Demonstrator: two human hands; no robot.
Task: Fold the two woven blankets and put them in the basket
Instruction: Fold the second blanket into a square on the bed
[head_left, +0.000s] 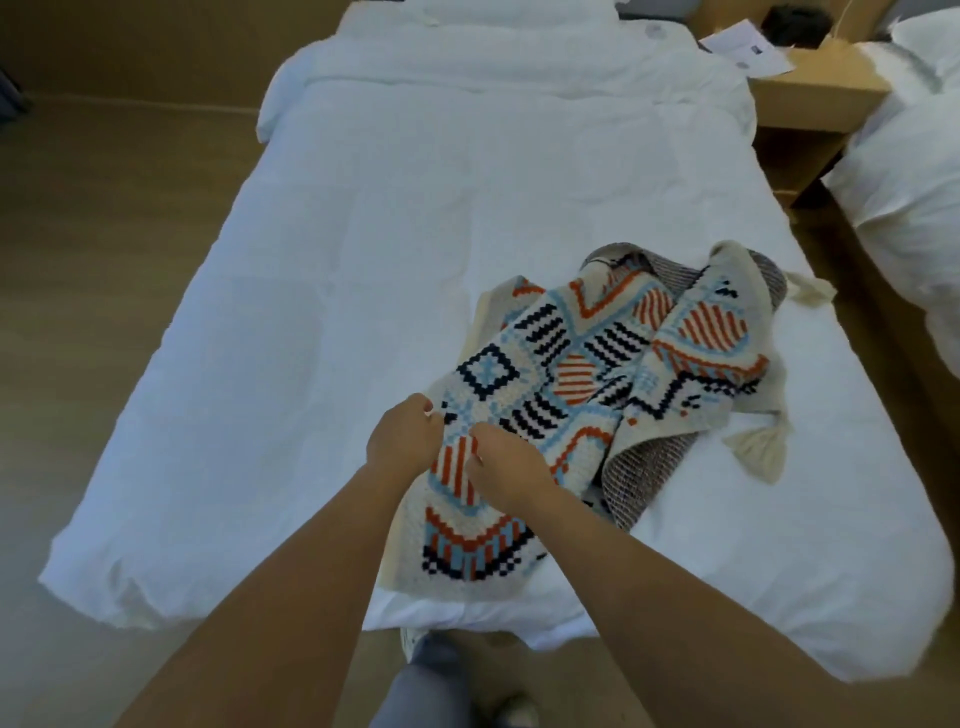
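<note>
A woven blanket (597, 374) with orange, blue and black geometric patterns and cream tassels lies crumpled on the right half of the white bed (363, 260). Its near end hangs over the foot of the bed. My left hand (402, 439) grips the blanket's left edge with curled fingers. My right hand (506, 462) pinches the fabric just beside it, a hand's width to the right. Only one blanket shows; no basket is in view.
A wooden nightstand (815, 98) with papers and a dark object stands at the back right. A second white bed (914, 171) runs along the right edge. Tan floor (104, 260) lies left of the bed. My legs (431, 686) show at the bed's foot.
</note>
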